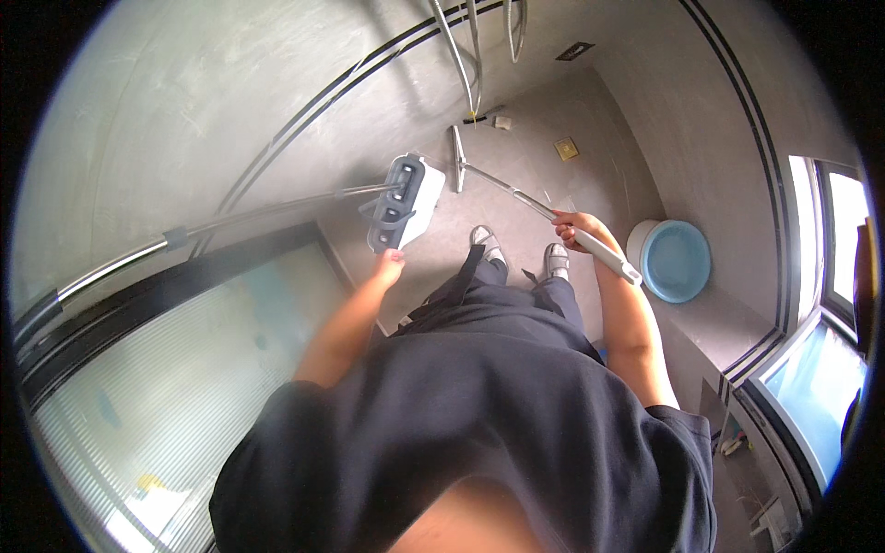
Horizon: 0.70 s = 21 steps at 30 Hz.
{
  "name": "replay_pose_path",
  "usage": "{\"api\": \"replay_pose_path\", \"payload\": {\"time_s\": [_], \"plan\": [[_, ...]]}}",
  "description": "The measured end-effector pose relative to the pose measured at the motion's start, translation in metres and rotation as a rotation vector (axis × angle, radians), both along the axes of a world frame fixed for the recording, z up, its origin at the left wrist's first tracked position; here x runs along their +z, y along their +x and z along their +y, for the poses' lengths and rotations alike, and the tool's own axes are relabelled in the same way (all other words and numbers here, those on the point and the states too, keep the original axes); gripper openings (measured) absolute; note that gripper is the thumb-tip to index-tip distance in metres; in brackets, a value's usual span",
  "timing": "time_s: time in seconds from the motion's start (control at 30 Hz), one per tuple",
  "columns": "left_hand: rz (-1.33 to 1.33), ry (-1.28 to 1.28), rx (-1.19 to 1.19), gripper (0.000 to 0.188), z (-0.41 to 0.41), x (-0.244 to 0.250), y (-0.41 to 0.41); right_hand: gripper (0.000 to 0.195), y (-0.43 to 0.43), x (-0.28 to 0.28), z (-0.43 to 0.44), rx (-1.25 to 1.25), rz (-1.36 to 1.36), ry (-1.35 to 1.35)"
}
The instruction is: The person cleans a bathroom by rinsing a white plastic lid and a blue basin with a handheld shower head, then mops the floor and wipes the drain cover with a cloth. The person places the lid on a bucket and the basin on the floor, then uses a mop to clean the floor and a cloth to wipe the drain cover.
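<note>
My right hand (577, 230) is closed around the light grey handle of a floor squeegee (532, 202), whose wide blade lies at the wall side of the floor. My left hand (390, 266) grips the near end of a white mop bucket (423, 200) with a dark grey top and a carrying handle. A metal mop pole (276, 209) stands in the bucket's top and runs out to the left. The mop's head is hidden in the bucket.
A round tub (677, 261), light blue inside, stands on the right near the window. A brass-coloured floor drain (566, 148) lies ahead. Metal hoses (456, 55) hang at the top. A ribbed glass panel (228, 366) in a dark frame borders the left side.
</note>
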State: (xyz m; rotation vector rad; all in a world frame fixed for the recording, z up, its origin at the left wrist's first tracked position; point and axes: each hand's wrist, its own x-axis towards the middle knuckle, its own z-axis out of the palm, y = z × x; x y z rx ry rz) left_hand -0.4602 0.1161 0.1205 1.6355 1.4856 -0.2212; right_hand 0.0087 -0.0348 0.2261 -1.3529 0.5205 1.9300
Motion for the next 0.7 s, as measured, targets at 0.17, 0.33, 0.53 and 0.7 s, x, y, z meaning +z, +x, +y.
{"api": "replay_pose_path", "payload": {"time_s": [0.17,0.33,0.53,0.7], "plan": [[-0.103,0.017,0.010,0.014,0.002,-0.011,-0.007,0.032,0.008,-0.001,-0.035,-0.126,0.045,-0.002],[-0.046,-0.025,-0.044,0.013,-0.003,0.006,0.015,0.030,0.007,0.000,-0.072,-0.201,0.045,0.025],[-0.144,-0.024,-0.128,0.015,-0.011,-0.010,0.020,0.021,0.010,0.016,-0.122,-0.352,0.040,-0.031],[-0.197,-0.016,-0.139,0.014,-0.028,-0.050,0.007,0.044,0.041,0.096,-0.153,-0.169,-0.233,-0.045]]}}
